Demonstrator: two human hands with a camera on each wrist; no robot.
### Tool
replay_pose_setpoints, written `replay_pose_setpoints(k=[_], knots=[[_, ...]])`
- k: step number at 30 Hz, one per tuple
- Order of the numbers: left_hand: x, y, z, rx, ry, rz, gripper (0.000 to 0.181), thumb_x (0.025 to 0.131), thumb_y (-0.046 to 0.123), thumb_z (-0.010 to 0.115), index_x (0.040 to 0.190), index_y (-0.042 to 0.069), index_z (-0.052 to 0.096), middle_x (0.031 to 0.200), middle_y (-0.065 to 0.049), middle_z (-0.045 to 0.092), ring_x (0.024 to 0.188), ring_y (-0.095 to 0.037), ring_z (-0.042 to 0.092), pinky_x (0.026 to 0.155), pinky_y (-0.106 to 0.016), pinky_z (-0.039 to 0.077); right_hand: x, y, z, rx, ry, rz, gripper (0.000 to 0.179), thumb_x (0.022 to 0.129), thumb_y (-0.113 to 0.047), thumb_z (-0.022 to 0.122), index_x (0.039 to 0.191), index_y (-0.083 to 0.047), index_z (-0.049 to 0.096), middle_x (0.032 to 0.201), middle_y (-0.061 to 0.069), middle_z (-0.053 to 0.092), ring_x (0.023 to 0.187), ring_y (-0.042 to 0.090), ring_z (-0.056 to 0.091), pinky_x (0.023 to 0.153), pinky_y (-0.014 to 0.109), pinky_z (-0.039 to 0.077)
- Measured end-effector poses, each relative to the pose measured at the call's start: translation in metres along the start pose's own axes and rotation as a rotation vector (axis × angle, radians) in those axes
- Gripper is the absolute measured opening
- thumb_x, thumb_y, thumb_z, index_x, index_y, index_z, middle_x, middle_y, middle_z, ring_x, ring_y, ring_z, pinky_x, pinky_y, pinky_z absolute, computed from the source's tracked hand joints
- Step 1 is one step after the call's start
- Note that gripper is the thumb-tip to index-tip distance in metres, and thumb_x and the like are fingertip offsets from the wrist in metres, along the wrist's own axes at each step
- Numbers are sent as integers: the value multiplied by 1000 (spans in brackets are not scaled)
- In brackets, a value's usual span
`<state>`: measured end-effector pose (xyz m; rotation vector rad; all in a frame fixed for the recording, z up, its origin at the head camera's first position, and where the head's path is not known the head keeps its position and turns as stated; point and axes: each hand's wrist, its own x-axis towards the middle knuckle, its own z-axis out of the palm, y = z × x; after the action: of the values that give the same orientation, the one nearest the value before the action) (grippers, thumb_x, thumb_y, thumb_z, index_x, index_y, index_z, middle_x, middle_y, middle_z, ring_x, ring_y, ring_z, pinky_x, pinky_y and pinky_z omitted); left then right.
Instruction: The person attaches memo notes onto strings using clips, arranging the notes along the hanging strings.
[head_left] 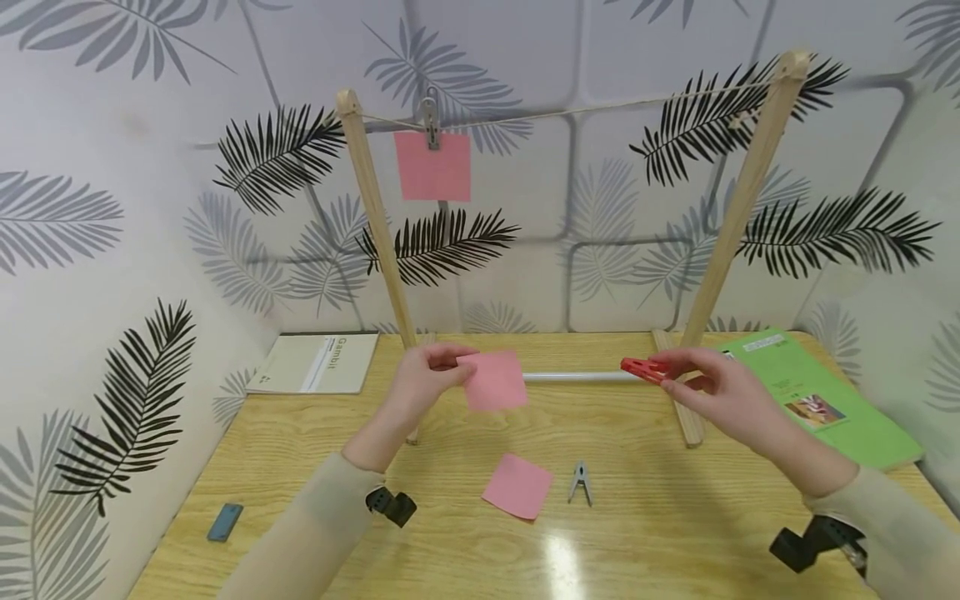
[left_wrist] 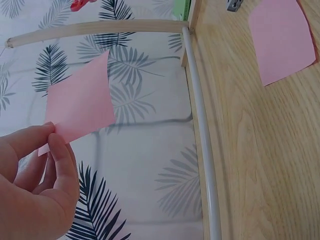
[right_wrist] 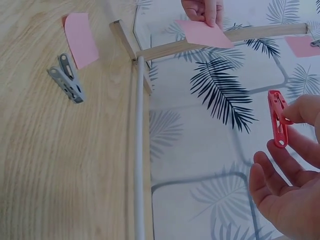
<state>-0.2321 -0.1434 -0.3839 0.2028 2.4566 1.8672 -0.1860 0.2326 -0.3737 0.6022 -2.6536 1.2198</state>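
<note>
My left hand [head_left: 432,377] pinches a pink sticky note [head_left: 495,381] by its left edge, raised over the table. In my right hand [head_left: 716,392] a red clothespin [head_left: 643,369] is pinched between thumb and fingers, off to the right of the note. The right wrist view shows the same red clothespin [right_wrist: 278,119] at the fingertips. A second pink sticky note [head_left: 518,487] lies on the table, with a grey clothespin [head_left: 580,483] just right of it. Above, a third pink note [head_left: 433,167] hangs from the string [head_left: 570,112] by a metal clip [head_left: 431,123].
Two wooden posts [head_left: 378,217] joined by a white rod [head_left: 577,377] hold the string across the back. A cream notebook [head_left: 315,363] lies at back left, a green book [head_left: 817,400] at right. A small blue-grey object [head_left: 225,522] rests at front left.
</note>
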Motion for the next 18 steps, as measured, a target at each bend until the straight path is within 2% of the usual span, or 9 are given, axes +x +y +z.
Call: replay_pose_setpoints(k=[4,8,11,18], knots=[[1,5,1,25,-10,-1,26,90,10,72,115,4,73,103,-11,72,86,-10,65,87,-38,56,5,-4,-3,12,20,-1,32,96,-9,65,127,0,62,108,11,66,86,-6,59,71,14,53],[4,8,3,62,-4,-2,25,89,13,74,113,6,74,104,-10,71,89,-12,64,82,-29,55,8,-7,-5,36,45,-5,33,96,-8,63,128,0,62,105,-10,62,88,-8,58,72,11,51],[6,11,5,75,5,-5,25,89,14,74,113,6,75,105,-10,72,90,-12,65,79,-25,54,12,-8,-7,55,72,-3,33,95,-6,64,127,2,61,101,-20,59,86,-7,58,70,11,51],[13,21,7,0,27,36,23,89,8,73,110,-1,73,99,-11,74,84,-7,65,81,-24,53,20,-14,-18,93,121,38,34,95,-9,65,128,2,59,101,-24,59,88,-8,59,73,8,50]])
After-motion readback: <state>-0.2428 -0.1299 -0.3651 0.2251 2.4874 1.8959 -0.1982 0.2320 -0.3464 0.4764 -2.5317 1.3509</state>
